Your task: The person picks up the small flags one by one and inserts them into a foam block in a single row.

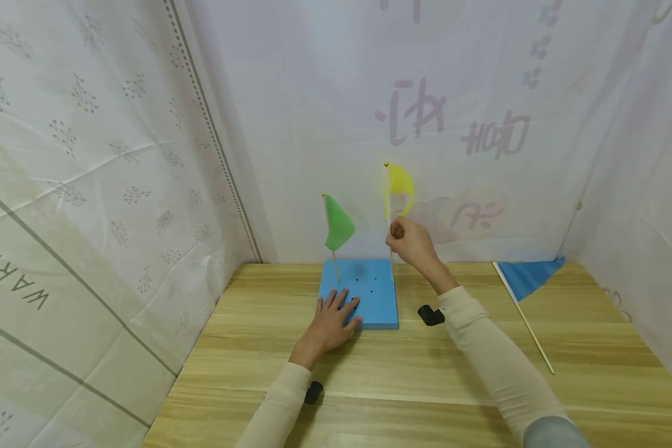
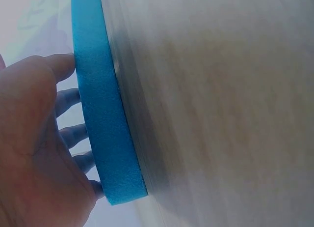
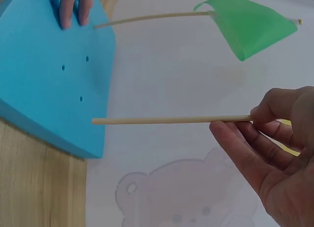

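Observation:
My right hand (image 1: pixel 411 241) pinches the thin wooden stick of a yellow flag (image 1: pixel 401 180), just below the cloth. The stick (image 3: pixel 157 121) is upright, and its bare lower end is right at the far right corner of a blue foam board (image 1: pixel 378 311). Small holes dot the board's top. With fingers spread, my left hand (image 1: pixel 330 323) rests on the board's near left part; the left wrist view shows its fingertips (image 2: pixel 66 65) over the board's edge. A green flag (image 1: pixel 339 224) stands in the board at the far left, tilted slightly.
To the right, a blue triangular flag (image 1: pixel 526 278) lies on the wooden table (image 1: pixel 425 386), its stick pointing toward the near side. Black wrist-camera pieces (image 1: pixel 431 315) show by both forearms. A patterned curtain (image 1: pixel 313 124) hangs right behind the table.

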`<state>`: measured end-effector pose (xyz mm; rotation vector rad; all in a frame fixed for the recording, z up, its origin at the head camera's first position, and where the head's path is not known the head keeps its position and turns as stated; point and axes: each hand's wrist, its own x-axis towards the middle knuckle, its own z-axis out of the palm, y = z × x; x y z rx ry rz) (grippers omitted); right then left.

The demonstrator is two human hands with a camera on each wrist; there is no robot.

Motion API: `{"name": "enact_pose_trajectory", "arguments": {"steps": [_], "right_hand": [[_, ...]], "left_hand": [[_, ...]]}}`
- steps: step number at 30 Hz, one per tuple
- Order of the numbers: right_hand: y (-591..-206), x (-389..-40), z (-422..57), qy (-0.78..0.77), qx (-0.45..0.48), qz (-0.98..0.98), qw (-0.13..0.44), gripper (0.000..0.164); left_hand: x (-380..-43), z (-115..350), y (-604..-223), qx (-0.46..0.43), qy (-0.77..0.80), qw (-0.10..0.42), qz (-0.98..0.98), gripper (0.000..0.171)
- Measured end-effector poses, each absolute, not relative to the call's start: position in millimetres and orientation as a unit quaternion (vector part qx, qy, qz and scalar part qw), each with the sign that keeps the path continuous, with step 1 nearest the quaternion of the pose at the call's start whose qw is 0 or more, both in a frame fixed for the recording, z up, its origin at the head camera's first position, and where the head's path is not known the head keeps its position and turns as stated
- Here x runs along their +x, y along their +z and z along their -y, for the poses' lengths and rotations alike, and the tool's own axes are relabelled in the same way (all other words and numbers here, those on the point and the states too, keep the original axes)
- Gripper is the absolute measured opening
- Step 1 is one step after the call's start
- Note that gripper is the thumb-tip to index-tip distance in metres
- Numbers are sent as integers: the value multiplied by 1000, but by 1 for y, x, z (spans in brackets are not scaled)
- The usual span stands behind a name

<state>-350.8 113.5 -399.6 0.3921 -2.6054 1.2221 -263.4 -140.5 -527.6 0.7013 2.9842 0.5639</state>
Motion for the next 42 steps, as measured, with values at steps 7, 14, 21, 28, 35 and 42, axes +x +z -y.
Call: {"name": "enact_pose_trajectory", "arguments": {"steps": [7,14,21,28,35,42], "right_hand": [[-398,-351,-103,421,149,885,129,6],[-400,-351,-93,421,161,883,128,8],[-404,-354,-83,425,174,878,132,7],[-407,-356,-72,422,179,880,128,8],[-413,-358,-59,422,183,878,131,5],[-423,-361,-47,409,180,886,125,5]], "left_hand": [[-264,140,-528,222,177,7,-959,58],[-264,141,-529,227,176,0,-958,57],[-264,141,-529,222,174,11,-959,59],[-263,141,-526,227,176,5,-958,58],[-263,140,-525,220,168,13,-961,58],[-263,140,-525,213,174,16,-961,57]]}}
